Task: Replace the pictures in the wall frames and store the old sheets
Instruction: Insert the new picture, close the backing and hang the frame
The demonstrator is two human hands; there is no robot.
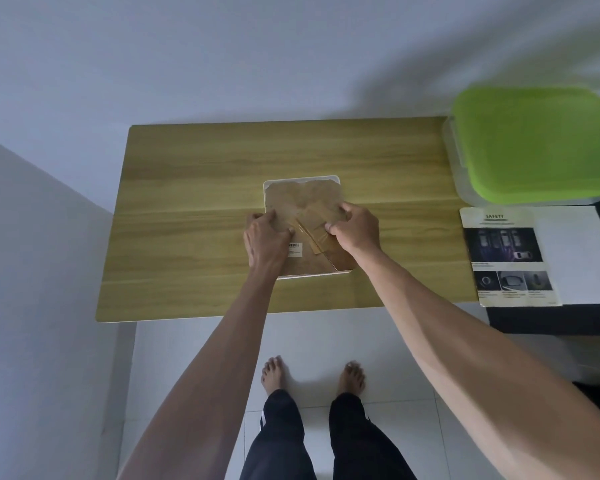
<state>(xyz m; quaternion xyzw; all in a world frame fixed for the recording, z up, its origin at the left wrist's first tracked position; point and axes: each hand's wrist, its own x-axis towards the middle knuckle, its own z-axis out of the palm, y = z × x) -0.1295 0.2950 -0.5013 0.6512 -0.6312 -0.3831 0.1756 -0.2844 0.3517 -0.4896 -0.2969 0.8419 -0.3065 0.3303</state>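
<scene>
Both hands on the frame's back rn. Left hand (pixel 267 237) presses the brown backing, fingertips curled at it; right hand (pixel 355 226) pinches the stand flap. Frame (pixel 303 188) lies face down mid table (pixel 187 174). Looks like the opening step; next prob lift the backing out. New sheet (pixel 510 258) waits well off to the right, box (pixel 534 143) behind it.
</scene>
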